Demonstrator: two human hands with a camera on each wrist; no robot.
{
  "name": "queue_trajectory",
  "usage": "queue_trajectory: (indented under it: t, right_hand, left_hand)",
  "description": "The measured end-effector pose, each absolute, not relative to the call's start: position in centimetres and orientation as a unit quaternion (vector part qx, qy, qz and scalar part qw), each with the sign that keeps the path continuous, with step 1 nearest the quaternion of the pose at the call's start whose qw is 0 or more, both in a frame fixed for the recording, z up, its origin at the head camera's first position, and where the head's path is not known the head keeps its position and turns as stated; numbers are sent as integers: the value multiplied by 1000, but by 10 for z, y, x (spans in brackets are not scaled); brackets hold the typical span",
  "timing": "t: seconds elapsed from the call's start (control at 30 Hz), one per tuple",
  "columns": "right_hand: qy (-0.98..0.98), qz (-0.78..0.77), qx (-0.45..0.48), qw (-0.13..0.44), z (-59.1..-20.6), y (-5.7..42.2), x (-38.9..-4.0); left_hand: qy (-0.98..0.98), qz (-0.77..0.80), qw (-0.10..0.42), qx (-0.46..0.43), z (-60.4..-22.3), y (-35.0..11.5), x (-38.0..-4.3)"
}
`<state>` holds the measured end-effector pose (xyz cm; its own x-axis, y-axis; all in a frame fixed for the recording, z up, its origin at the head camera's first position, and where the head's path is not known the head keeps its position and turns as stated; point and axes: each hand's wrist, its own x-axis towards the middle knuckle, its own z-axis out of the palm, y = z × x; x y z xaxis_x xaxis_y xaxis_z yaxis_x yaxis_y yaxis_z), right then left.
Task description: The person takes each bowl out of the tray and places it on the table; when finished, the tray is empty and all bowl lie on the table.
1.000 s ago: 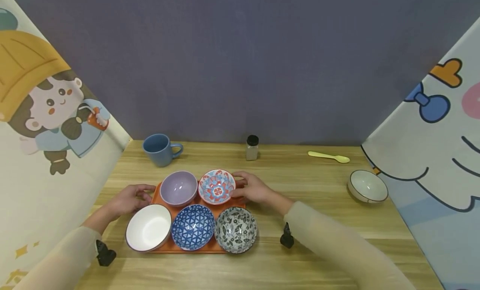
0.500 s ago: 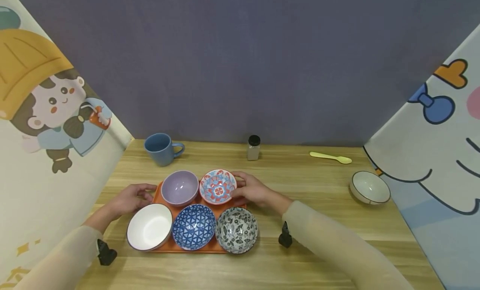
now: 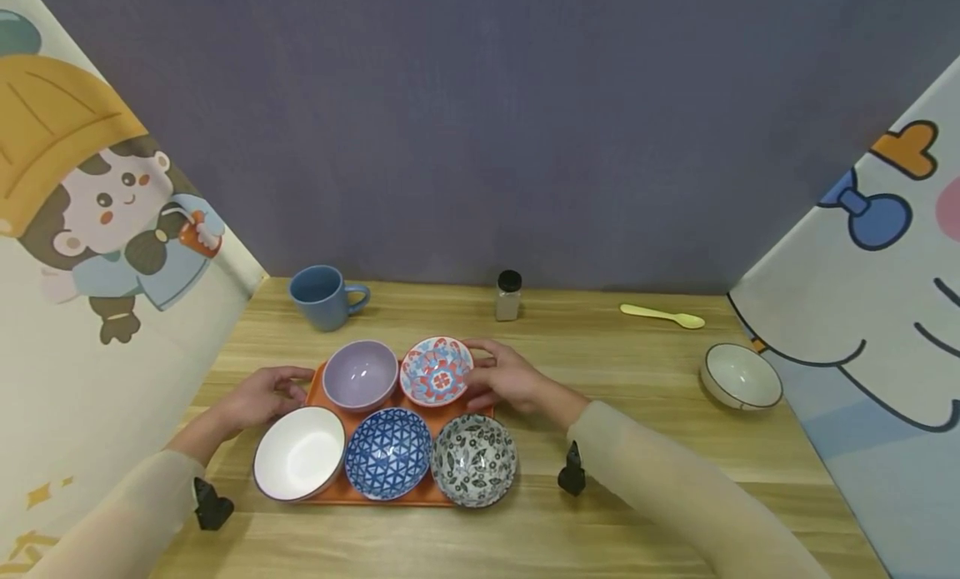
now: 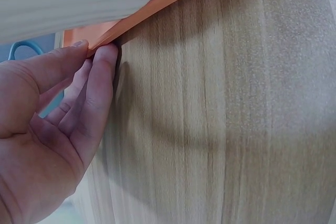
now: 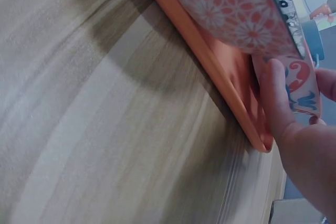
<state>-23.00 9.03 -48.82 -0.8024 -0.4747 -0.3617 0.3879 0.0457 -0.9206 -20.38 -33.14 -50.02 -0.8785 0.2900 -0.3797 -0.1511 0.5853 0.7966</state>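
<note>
My left hand point(image 3: 264, 400) pinches the left rim of the orange tray point(image 4: 142, 18) between thumb and fingertips, clearly seen in the left wrist view. At the tray's back right corner, my right hand point(image 3: 512, 377) holds a small red-and-blue patterned bowl point(image 3: 437, 371), thumb on the near side and fingers on the far side. Beside that bowl is a purple bowl point(image 3: 360, 376). The front row on the tray has a white bowl point(image 3: 300, 454), a blue triangle-patterned bowl point(image 3: 388, 454) and a black-and-white leaf-patterned bowl point(image 3: 474, 461).
Behind the tray stand a blue mug point(image 3: 321, 299) and a black-capped shaker jar point(image 3: 508, 296). A yellow spoon point(image 3: 662, 315) lies at the back right, with a dark-rimmed pale bowl point(image 3: 741, 377) nearby. Walls border the table's back and sides.
The patterned bowl has shifted very slightly back in my right hand, whose fingers have moved a little. My left hand stays on the tray rim. The whole head view has drifted slightly.
</note>
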Motion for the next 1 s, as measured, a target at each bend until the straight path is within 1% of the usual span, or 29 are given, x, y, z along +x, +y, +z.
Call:
queue_trajectory:
  t: [0.3, 0.6, 1.0]
  right_hand:
    - [653, -703, -14, 280, -489, 88, -224]
    - [649, -710, 18, 271, -488, 91, -223]
    - [635, -728, 22, 258, -464, 110, -227]
  left_hand:
    - [859, 452, 234, 51, -501, -333, -202]
    - [856, 458, 234, 54, -502, -334, -202]
    - [861, 452, 228, 52, -503, -332, -203]
